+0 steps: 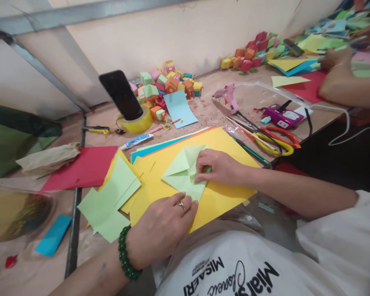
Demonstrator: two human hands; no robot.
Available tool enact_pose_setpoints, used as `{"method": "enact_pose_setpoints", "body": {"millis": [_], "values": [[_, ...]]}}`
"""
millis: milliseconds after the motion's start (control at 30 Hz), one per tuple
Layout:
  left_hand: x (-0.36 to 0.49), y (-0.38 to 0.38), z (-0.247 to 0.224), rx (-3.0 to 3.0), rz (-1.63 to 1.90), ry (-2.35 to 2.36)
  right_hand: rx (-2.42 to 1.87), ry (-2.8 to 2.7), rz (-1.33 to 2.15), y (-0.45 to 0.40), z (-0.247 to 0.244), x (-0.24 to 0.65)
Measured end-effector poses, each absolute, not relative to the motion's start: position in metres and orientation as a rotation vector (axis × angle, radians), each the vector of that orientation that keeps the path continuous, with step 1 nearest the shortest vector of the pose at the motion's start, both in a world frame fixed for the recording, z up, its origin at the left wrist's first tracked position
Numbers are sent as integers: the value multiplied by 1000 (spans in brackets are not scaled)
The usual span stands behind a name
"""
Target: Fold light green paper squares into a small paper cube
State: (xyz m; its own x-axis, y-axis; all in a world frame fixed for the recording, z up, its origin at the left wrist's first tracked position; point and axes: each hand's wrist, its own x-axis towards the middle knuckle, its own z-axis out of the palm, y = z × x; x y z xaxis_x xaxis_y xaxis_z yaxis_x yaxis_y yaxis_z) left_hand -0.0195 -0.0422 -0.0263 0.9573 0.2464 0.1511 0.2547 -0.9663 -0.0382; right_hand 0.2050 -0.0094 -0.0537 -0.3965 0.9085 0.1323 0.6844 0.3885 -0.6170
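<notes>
Folded green paper (180,162): one, on top of the yellow sheet (225,144), between both hands; points one corner to the left, one away from the wearer, one toward the wearer; right side covered, so cannot tell the long axis.
Right hand (218,166): closed, thumb and fingertips pinching the middle folds of the green paper.
Left hand (163,220): apart from the right, fingertips laid on the near corner; thumb hidden, so cannot tell whether gripping or only pressing; wears one ring and one green bracelet (125,255).
Loose green sheets (111,201): at least two, overlapping, left of the yellow sheet.
Bench (249,102): holds one phone (123,96) propped in one tape roll (138,123), one tube (137,141), one pink glue gun (230,98), one purple power strip (283,117).
Scissors (283,149): two pairs, yellow-handled and orange-handled, overlapping.
Paper cubes (172,84): two heaps by the wall, too many to count.
Light blue sheet (180,109): one, against the nearer heap.
</notes>
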Motion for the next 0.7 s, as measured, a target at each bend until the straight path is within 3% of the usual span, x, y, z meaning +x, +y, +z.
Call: {"method": "enact_pose_setpoints", "body": {"millis": [700], "values": [[-18,-41,-25,-3190,-13,-463,-1310,-2321,521,-14,-53,204]]}}
